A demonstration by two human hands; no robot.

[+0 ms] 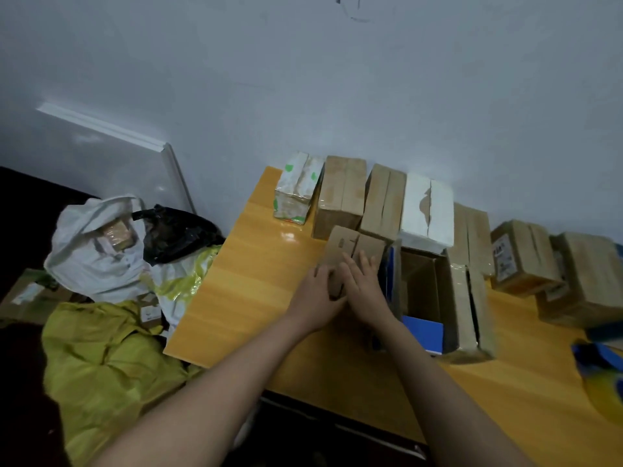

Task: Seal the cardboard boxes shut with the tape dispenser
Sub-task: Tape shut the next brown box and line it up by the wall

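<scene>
Holding flaps shut on small brown cardboard box point(357, 246) with left grip point(320, 291) curled round it, right grip point(365, 284) spread flat; next, probably fetching unseen tape dispenser.

Head view, single wide-angle camera.
Worn high, it faced forward and down, close over the yellow table point(256, 291), with the wall point(404, 96) beyond.

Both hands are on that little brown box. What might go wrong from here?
1. The left hand holds the small box and the right hand presses its flaps, yet no tape dispenser is plainly in view; letting go to fetch one may let the flaps spring up.
2. The open box stands close on the right; a sideways move while taping could knock it.
</scene>
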